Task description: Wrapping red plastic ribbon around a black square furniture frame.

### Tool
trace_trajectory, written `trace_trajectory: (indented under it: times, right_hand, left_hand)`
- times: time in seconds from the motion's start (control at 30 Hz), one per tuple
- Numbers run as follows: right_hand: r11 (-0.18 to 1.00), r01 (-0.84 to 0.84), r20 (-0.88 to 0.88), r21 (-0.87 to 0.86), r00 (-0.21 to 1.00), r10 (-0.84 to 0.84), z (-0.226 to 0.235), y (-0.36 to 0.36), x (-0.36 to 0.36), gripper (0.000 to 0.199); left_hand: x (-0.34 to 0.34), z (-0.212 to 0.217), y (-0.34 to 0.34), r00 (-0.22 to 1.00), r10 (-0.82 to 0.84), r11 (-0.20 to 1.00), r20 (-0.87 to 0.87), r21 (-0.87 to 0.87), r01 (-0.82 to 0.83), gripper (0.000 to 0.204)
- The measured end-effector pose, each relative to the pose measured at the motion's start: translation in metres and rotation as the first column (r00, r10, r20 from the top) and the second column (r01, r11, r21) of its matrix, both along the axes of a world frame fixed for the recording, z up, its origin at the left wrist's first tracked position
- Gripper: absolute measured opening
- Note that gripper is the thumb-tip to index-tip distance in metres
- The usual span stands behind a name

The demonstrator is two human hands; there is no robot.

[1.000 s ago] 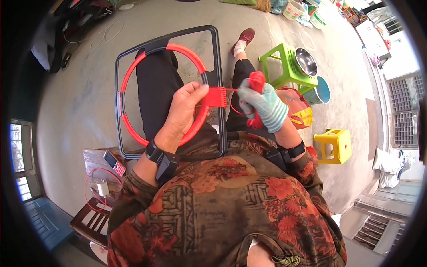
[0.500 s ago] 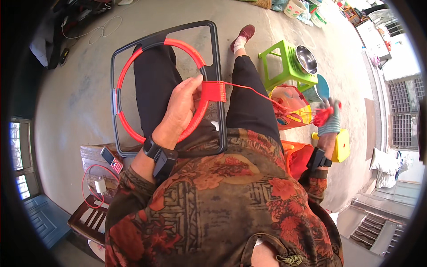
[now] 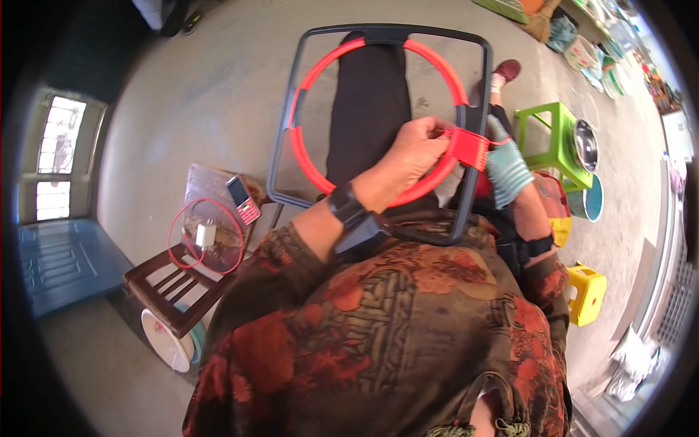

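Note:
A dark grey square frame [image 3: 378, 33] with a red ring [image 3: 320, 69] inside it rests on my lap. My left hand [image 3: 411, 153] grips the ring at its right side, where red cord is wound into a band [image 3: 468, 148]. My right hand [image 3: 506, 169], in a pale teal glove, is just to the right of that band, behind the frame's right bar, fingers closed near the cord. What the gloved fingers hold is hidden by the frame.
A green stool [image 3: 553, 142] with a metal bowl [image 3: 585, 146] stands at right, a yellow stool [image 3: 586, 295] nearer. At left, a wooden chair [image 3: 175, 288] holds a red phone [image 3: 244, 200], a red cord loop [image 3: 207, 237] and a white spool.
My right hand swung out to the right, drawing the red cord taut, then came back to the wound band on the ring. The frame shifted rightward in view.

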State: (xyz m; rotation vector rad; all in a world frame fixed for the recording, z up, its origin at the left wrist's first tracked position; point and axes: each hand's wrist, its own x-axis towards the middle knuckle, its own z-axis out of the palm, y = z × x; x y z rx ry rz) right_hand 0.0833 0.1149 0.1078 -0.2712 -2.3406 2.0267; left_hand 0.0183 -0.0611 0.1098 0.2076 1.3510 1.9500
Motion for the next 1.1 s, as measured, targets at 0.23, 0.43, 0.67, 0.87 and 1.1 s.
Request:
trace_trajectory:
  times: [0.23,0.43,0.67,0.87,1.1]
  right_hand:
    - [0.851,0.416,-0.207,-0.321,0.846,-0.491,0.041,0.002,-0.011,0.048]
    - [0.715,0.215,-0.457,0.666,0.874,0.162,0.060,-0.041,-0.004,0.039]
    - [0.943,0.284,-0.240,-0.174,0.916,-0.321,0.053,0.023,0.038,0.007]
    - [0.798,0.564,-0.067,0.212,0.823,-0.564,0.002,0.092,0.118,0.007]
    - [0.418,0.610,-0.015,-0.673,0.554,-0.832,-0.046,0.194,0.192,0.036]
  left_hand:
    - [0.001,0.019,-0.006,0.580,0.470,0.844,-0.665,0.147,-0.516,0.016]
    - [0.018,0.045,-0.009,0.366,0.383,0.890,-0.848,0.233,-0.392,0.021]
    - [-0.002,0.012,-0.011,0.886,0.316,0.948,-0.340,0.071,-0.311,0.014]
    - [0.000,0.012,-0.008,0.996,0.082,0.993,0.033,0.079,-0.084,0.015]
    - [-0.001,0.012,-0.008,0.992,0.091,0.991,0.089,0.093,-0.099,0.014]
